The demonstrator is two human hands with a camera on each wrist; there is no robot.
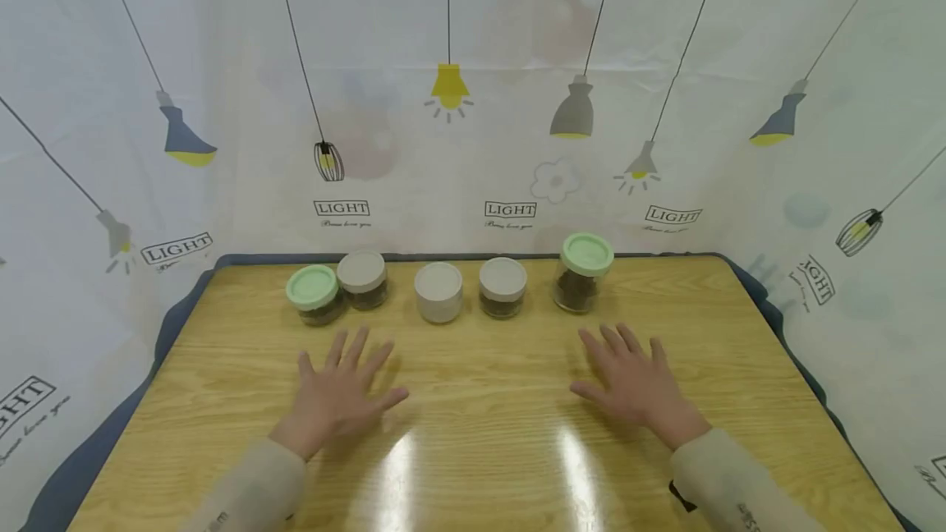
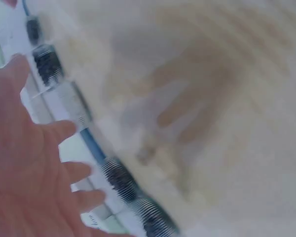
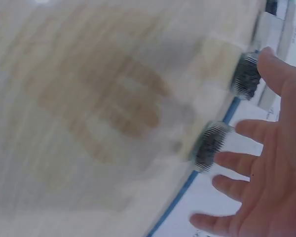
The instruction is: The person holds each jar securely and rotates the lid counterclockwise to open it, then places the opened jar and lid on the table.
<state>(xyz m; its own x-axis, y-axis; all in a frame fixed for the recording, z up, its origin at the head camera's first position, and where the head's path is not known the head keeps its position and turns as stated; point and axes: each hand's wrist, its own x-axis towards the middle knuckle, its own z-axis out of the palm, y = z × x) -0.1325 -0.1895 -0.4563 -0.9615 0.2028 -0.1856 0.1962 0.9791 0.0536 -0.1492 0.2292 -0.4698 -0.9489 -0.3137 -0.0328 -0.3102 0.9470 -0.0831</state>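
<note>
We note a white cloth (image 1: 473, 154) printed with hanging lamps, standing behind and to both sides of the wooden worktop (image 1: 480, 401). Over the worktop we see two bare hands in pale sleeves. The left grip (image 1: 336, 401) is released, fingers spread, holding nothing; the right grip (image 1: 636, 384) is likewise released and spread. Shadows in both wrist views suggest to us that the hands hover clear of the wood.

Five lidded jars stand upright in a row along the far edge, beyond the fingertips. The largest, a tall jar (image 1: 582, 272) with a green lid and dark contents, lies ahead and slightly left of the right grip, which is the nearer; its long axis is vertical.

Of the smaller ones, a green-lidded jar (image 1: 314, 295) and a grey-lidded jar (image 1: 363, 279) lie ahead of the left grip; whether they touch, we cannot tell. A white jar (image 1: 439, 292) lies between the hands, nearer the left; a white-lidded jar (image 1: 502, 287) sits between too, somewhat nearer the right.
</note>
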